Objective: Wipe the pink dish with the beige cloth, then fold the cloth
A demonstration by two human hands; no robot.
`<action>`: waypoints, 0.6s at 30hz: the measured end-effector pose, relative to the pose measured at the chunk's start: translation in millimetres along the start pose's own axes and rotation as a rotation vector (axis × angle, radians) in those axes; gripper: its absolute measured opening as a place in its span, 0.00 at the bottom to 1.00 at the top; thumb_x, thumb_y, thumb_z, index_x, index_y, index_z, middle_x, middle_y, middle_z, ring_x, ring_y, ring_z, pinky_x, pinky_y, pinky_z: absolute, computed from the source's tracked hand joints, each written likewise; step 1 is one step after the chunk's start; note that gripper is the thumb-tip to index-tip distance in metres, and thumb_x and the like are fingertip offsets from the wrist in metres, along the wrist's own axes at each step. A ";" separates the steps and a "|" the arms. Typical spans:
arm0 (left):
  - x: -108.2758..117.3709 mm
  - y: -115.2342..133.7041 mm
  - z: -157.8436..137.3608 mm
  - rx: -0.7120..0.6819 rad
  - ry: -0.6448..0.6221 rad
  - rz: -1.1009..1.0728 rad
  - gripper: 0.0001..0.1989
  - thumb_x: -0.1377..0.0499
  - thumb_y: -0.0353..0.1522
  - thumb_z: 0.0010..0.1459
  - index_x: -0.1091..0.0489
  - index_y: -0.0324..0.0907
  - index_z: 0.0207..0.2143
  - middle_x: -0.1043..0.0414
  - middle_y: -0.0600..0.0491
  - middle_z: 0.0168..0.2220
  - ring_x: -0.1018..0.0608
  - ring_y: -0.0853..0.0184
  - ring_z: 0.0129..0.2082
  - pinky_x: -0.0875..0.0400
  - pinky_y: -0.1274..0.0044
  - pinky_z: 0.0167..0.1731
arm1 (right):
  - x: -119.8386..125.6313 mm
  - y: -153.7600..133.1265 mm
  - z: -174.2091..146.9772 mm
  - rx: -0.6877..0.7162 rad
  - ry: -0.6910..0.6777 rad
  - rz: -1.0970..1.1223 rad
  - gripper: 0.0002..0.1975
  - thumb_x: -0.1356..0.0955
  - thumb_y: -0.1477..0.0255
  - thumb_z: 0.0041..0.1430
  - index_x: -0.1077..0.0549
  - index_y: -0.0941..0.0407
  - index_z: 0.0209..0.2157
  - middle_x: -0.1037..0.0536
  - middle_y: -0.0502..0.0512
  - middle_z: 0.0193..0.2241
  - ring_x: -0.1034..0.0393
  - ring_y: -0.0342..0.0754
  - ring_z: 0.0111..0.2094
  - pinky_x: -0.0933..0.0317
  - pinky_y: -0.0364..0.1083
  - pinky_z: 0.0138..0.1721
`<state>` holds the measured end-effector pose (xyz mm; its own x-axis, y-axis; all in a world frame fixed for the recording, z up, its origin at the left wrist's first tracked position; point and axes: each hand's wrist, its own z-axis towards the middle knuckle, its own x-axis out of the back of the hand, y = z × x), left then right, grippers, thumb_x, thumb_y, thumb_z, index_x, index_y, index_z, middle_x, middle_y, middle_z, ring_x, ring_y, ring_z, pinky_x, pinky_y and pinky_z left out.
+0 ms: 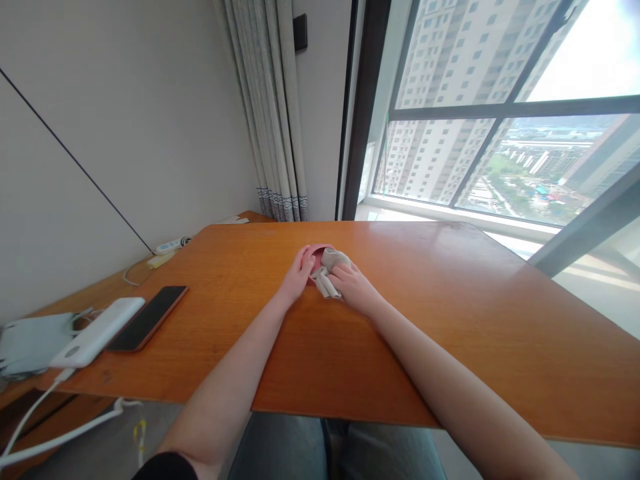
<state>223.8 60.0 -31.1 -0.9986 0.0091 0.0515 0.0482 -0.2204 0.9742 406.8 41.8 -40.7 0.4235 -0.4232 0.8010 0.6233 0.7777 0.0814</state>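
Note:
Near the middle of the wooden table, my left hand (299, 272) is closed on the left rim of a small pink bowl-like item (317, 257), which is tipped so its hollow side shows. My right hand (354, 285) grips a light grey cloth (327, 283) and presses it against the pink item's right side. Part of the cloth hangs down below my right fingers. The cloth and my hands hide much of the pink item, so its full shape does not show.
On the table's left lie a dark phone (149, 319) and a white power bank (100, 332) with a cable. A power strip (173, 245) sits by the wall. The wooden table (450, 320) has its near edge above my lap. A curtain (270, 120) and large window stand behind.

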 end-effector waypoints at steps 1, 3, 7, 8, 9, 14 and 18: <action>1.3 0.5 0.1 -0.039 -0.012 0.049 0.23 0.44 0.41 0.57 0.36 0.45 0.54 0.36 0.48 0.57 0.35 0.60 0.58 0.43 0.71 0.59 | -0.7 0.8 -1.0 0.012 0.009 -0.020 0.09 0.40 0.74 0.64 0.29 0.55 0.33 0.31 0.54 0.31 0.40 0.48 0.38 0.47 0.51 0.51; -1.5 0.1 -2.4 -0.057 0.010 0.100 0.23 0.44 0.41 0.57 0.37 0.43 0.54 0.38 0.47 0.58 0.37 0.60 0.60 0.46 0.71 0.60 | -3.4 -0.4 -1.5 0.009 0.042 -0.072 0.10 0.40 0.74 0.64 0.28 0.55 0.33 0.31 0.53 0.30 0.40 0.47 0.37 0.46 0.51 0.50; -24.9 -4.4 -17.0 -0.055 0.116 -0.023 0.34 0.41 0.41 0.54 0.50 0.44 0.61 0.41 0.45 0.60 0.35 0.60 0.59 0.41 0.69 0.58 | -11.1 -10.8 0.2 -0.131 0.134 -0.157 0.11 0.40 0.75 0.63 0.27 0.56 0.32 0.31 0.54 0.29 0.42 0.48 0.35 0.45 0.49 0.44; -31.0 -5.2 -21.0 -0.067 0.129 -0.069 0.36 0.41 0.40 0.54 0.52 0.45 0.61 0.42 0.45 0.60 0.35 0.61 0.59 0.40 0.70 0.57 | -12.9 -13.3 0.6 -0.160 0.153 -0.164 0.10 0.40 0.75 0.63 0.27 0.56 0.33 0.32 0.55 0.29 0.42 0.48 0.35 0.45 0.49 0.42; -35.7 -5.5 -24.3 -0.076 0.138 -0.100 0.35 0.41 0.40 0.55 0.53 0.45 0.61 0.42 0.45 0.60 0.34 0.61 0.58 0.39 0.70 0.56 | -14.3 -15.3 1.0 -0.175 0.169 -0.164 0.10 0.40 0.75 0.63 0.27 0.56 0.34 0.32 0.55 0.29 0.42 0.48 0.34 0.45 0.48 0.41; -30.6 0.6 -22.1 -0.078 0.125 -0.044 0.29 0.46 0.34 0.56 0.50 0.42 0.59 0.40 0.45 0.59 0.35 0.62 0.59 0.41 0.70 0.58 | -15.9 -11.2 1.7 -0.138 0.166 -0.132 0.09 0.38 0.73 0.62 0.27 0.56 0.32 0.33 0.54 0.29 0.43 0.48 0.34 0.46 0.47 0.41; -5.1 8.2 -6.1 -0.106 -0.015 0.087 0.28 0.46 0.28 0.52 0.43 0.41 0.57 0.38 0.46 0.57 0.35 0.59 0.58 0.42 0.67 0.59 | -10.3 0.0 0.9 -0.022 0.095 -0.112 0.10 0.39 0.72 0.63 0.28 0.55 0.30 0.33 0.53 0.29 0.42 0.47 0.35 0.46 0.48 0.45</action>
<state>229.2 52.2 -24.7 -0.9903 -0.0002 0.1388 0.1314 -0.3231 0.9372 401.9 46.6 -48.4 0.4100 -0.5494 0.7280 0.6840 0.7132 0.1530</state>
